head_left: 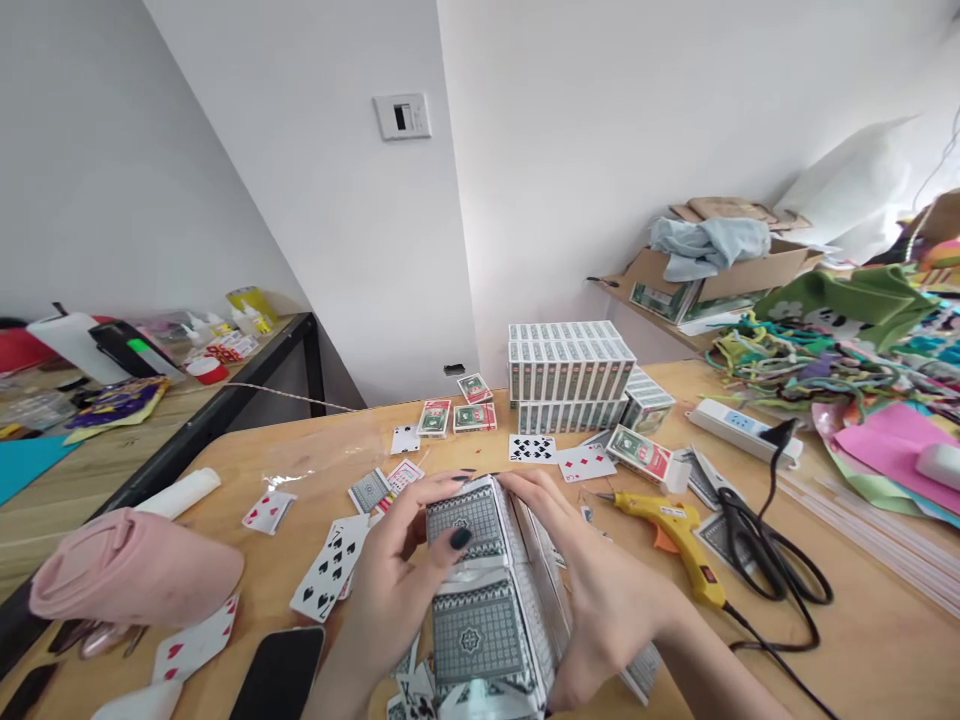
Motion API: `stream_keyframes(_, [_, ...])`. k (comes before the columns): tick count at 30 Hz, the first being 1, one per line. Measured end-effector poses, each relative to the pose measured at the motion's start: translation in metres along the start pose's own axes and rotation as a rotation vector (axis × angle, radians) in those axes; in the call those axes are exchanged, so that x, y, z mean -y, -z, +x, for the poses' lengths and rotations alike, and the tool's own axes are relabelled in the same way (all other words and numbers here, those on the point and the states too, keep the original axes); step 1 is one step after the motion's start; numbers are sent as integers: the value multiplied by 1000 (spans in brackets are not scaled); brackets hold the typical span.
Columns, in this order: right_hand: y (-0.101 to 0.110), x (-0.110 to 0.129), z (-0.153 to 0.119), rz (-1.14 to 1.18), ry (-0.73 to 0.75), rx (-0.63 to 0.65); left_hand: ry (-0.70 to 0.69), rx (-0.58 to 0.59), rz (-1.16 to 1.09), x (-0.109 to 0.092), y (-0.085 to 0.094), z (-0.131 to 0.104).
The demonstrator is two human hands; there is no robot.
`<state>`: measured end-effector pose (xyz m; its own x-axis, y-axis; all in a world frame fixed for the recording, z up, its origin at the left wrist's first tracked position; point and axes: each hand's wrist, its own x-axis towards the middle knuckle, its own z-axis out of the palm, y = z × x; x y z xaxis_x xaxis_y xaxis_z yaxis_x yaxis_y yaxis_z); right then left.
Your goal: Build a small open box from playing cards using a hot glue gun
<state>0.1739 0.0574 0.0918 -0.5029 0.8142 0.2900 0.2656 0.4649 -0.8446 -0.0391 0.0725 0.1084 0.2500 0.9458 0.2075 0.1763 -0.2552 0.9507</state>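
Note:
A long block covered in grey-patterned playing cards (pixel 478 635) stands on the table close to me. My left hand (pixel 409 560) is wrapped round its far left part, the dark-nailed thumb lying on top. My right hand (pixel 592 575) grips the block's right side, fingers at the far corner and thumb low near the front. Clear tape or film shines on the block's top. Loose cards lie partly under and around it. Right of my right hand rests a yellow glue gun (pixel 671 530).
Stacked card boxes (pixel 570 365) stand at the back by the wall. A pink roll (pixel 139 568) and a black phone (pixel 279 675) lie at left. A white power strip (pixel 742 432), black cable and clear glue sticks (pixel 877 540) are at right.

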Motion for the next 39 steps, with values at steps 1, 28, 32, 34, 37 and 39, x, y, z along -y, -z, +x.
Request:
stream_keyframes(1, [2,0,1,27,14,0,8,0,-27,0,-1,0])
stream_keyframes(28, [9,15,-9,-109,-42,86,-12,162,337,-25,27,-14])
stream_keyframes(32, [9,17,-10,-124,-53,87,-33,134,412,-23,23,-20])
stream_keyframes(34, [10,18,-10,-132,-43,83,-25,132,412,-22,22,-21])
stream_keyframes(37, [10,18,-10,-142,-27,91,13,141,410,-23,22,-21])
stream_keyframes(39, [10,17,-11,-152,-19,103,28,141,449,-25,22,-21])
